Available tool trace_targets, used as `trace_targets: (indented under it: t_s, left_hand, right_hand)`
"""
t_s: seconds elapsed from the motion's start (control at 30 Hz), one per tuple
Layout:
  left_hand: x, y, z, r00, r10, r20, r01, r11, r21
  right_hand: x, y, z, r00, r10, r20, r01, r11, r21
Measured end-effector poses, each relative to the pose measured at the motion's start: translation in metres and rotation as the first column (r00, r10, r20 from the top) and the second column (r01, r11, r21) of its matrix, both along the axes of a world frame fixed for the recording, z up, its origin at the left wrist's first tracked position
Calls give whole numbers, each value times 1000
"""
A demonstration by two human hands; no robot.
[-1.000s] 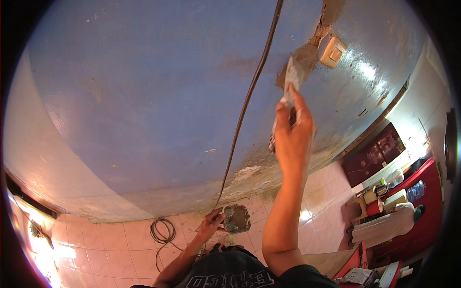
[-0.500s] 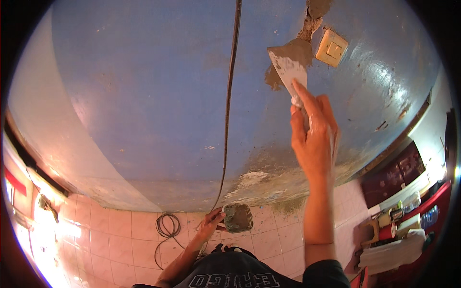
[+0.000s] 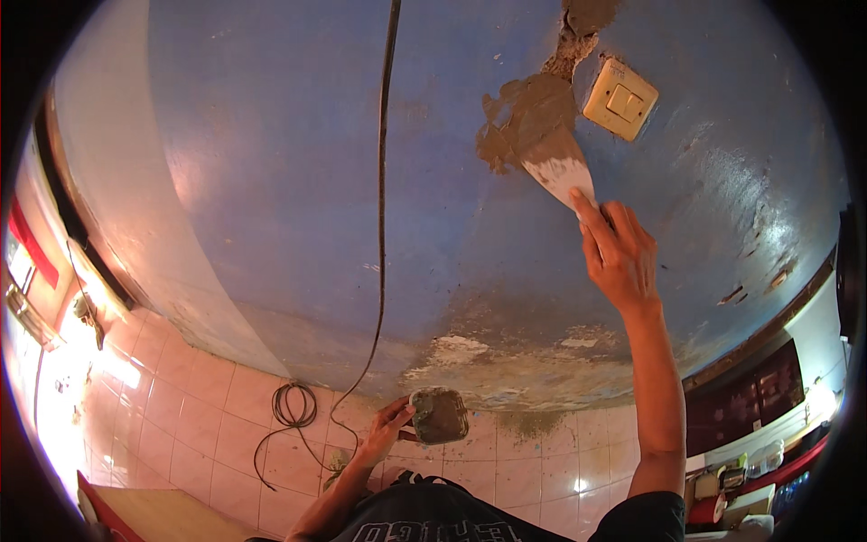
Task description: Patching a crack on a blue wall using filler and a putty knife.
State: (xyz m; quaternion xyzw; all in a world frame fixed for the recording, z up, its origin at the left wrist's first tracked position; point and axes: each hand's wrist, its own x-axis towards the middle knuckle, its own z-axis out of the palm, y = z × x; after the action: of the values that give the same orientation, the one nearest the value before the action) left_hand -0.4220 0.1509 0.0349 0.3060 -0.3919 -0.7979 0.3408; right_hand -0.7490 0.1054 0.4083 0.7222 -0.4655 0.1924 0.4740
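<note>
In the head view, the right hand (image 3: pixel 619 257) gripped a putty knife (image 3: pixel 562 172) against the blue wall (image 3: pixel 271 181), its thin blade probably light and springy, best held by the handle. The left hand (image 3: pixel 384 434) was closed on a small container (image 3: pixel 440 415) of wet, probably heavy and messy filler, held low near the floor tiles.

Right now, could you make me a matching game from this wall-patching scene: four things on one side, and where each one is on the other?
Things:
1. putty knife
2. wall switch
3. small tub of grey filler
4. coiled black cable

Places:
A. lying on the pink floor tiles
B. held in the left hand, low down
C. in the right hand, blade pressed to the grey patch
D. fixed to the blue wall, right of the patch

Pairs: 1-C, 2-D, 3-B, 4-A
</note>
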Motion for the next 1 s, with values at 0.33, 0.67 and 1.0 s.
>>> trace_targets:
  t_s: [0.33,0.67,1.0]
  left_hand:
    - [-14,19,3,995,99,19,-99,995,-9]
    - [-12,25,1,987,161,20,-161,987,4]
    - [-20,25,-8,986,165,-6,-165,986,23]
  right_hand:
    - [12,-29,30,987,144,-69,-146,989,-20]
    - [-14,6,29,990,96,-102,-87,992,88]
    - [-1,-29,49,970,156,-188,-153,988,31]
